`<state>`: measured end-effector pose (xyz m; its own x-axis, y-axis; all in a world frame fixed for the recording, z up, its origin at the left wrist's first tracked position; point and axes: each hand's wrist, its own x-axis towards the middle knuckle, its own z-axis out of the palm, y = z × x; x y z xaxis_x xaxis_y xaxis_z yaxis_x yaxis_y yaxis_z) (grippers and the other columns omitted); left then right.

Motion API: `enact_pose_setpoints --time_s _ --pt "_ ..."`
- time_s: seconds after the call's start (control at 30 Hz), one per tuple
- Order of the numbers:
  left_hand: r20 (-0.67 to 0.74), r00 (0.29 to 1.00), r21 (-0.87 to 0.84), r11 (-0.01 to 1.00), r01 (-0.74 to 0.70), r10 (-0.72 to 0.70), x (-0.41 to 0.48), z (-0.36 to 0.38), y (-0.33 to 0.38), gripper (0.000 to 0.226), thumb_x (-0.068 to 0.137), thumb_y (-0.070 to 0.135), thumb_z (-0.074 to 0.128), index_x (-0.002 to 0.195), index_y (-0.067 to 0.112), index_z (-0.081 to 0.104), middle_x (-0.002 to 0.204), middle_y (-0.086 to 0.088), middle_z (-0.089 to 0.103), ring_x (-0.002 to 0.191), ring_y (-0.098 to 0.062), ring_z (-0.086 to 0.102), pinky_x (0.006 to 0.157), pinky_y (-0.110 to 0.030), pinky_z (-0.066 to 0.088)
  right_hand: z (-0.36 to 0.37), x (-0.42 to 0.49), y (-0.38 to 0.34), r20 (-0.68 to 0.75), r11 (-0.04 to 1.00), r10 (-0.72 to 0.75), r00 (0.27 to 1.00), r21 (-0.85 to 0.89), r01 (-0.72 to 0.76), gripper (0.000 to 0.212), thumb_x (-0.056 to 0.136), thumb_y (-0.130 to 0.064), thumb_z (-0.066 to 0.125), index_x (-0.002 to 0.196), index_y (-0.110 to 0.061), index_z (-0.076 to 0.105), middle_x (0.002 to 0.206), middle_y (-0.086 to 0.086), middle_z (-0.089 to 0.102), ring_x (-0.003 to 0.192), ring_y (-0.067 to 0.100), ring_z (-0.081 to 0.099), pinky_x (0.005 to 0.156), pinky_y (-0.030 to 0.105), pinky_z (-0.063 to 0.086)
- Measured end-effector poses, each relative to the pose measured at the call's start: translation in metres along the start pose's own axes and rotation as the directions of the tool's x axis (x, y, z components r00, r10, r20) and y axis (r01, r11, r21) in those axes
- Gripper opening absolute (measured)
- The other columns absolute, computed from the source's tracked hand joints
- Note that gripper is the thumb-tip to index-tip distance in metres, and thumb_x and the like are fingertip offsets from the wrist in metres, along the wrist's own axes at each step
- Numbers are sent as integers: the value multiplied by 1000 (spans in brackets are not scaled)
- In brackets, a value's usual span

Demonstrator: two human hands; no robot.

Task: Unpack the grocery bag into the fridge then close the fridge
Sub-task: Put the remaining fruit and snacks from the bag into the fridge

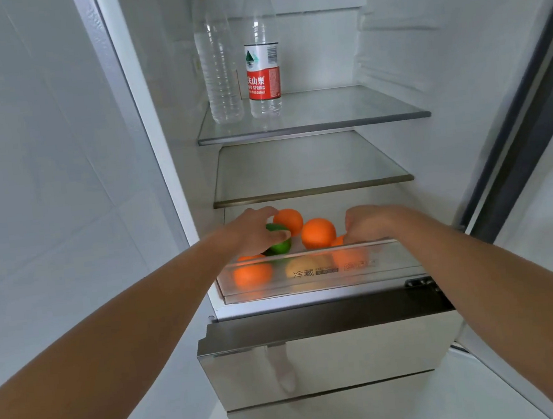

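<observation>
The left hand (253,232) had its fingers curled around a green fruit (281,245). The right hand (367,222) was bent down over the front edge of the clear drawer (392,267). I could not tell if it held anything. Both hands were in that drawer, low in the open fridge (387,46). A back orange (289,221) and a middle orange (318,233) lay between the hands. A front orange (252,274) and a yellow fruit (304,267) showed through the drawer's front. High up, a plain bottle (218,63) and a red-label bottle (263,72) stood side by side on the top glass shelf (344,122).
</observation>
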<state>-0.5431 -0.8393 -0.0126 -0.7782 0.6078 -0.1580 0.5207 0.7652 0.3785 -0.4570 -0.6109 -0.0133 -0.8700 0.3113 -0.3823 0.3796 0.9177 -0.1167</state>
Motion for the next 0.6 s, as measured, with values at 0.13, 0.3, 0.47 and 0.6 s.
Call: enact_pose_setpoints --time_s 0.13,0.3,0.47,0.6 --pt "-44 999 -21 1000 -15 15 -20 -10 -9 67 93 54 55 150 28 33 156 -4 34 136 -25 41 111 -37 34 -2 0 -10 0 1000 -6 1000 -4 6 28 80 -42 68 87 -16 58 89 4 62 78 19 60 65 31 46" --pt "-73 997 -45 999 -11 8 -44 -23 -10 67 95 49 56 152 22 32 157 -3 34 139 -24 38 110 -33 32 -23 -22 -35 -146 974 -130 981 166 154 33 86 -28 63 98 2 65 80 7 54 72 23 51 63 29 39" --pt "-90 996 -51 999 -13 8 -77 -38 -10 67 95 49 57 152 23 32 153 -6 39 135 -26 43 107 -33 38 -31 -65 -56 -216 943 -196 956 225 244 31 90 -38 65 117 -25 61 109 -4 56 100 17 55 77 33 45" --pt "-113 993 -62 997 -47 40 -113 -50 -13 64 93 51 57 149 26 37 148 -3 44 129 -24 48 102 -32 44 -22 -95 -71 -277 938 -211 937 213 274 31 86 -44 66 114 -31 64 113 -9 56 104 15 55 89 36 47"
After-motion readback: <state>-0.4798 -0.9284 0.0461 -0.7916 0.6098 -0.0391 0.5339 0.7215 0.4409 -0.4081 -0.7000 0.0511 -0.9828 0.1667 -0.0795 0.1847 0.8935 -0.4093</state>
